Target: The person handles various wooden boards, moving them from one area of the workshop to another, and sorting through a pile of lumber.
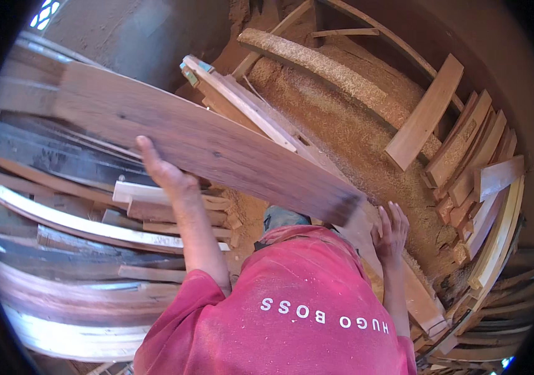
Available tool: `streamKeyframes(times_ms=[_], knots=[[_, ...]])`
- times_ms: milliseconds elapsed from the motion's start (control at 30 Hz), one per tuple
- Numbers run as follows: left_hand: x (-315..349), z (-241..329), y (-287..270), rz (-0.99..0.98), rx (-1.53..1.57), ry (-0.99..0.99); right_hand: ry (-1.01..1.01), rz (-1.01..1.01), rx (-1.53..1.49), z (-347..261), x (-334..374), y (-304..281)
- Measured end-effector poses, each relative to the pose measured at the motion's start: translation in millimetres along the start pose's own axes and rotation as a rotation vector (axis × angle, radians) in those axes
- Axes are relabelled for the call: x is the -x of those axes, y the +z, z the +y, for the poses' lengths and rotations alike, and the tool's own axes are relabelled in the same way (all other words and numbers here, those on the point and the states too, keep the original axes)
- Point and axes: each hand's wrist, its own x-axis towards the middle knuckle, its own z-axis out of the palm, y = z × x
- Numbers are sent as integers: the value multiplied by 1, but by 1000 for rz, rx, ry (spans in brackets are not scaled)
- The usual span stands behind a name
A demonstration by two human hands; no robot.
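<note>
A long, flat reddish-brown wooden board (210, 147) stretches across the view from upper left to the middle. My left hand (170, 178) grips its lower edge, thumb against the upper face and the other fingers hidden beneath. The board's near right end is smeared by motion. Just past that end is my right hand (392, 232), fingers stretched out and somewhat apart, apparently clear of the board. Underneath, a long wooden beam (414, 294) runs diagonally, close to my right hand. A pale wooden strip (260, 122) lies along its far part.
Many planks lie stacked at the left, including a pale curved strip (92, 215). Sawdust (317, 119) covers the floor ahead, where a curved timber (335, 72) lies. At the right, one board (426, 112) leans beside several shorter wood pieces (467, 147). A wall (154, 37) stands behind.
</note>
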Motion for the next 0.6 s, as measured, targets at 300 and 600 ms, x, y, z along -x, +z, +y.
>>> streamKeyframes(times_ms=[300, 600], knots=[[-179, -13, 28, -607, -580, 351, 343, 195, -261, -53, -119, 65], [-193, -143, 68, -1854, -850, 546, 588, 183, -483, -90, -209, 46]])
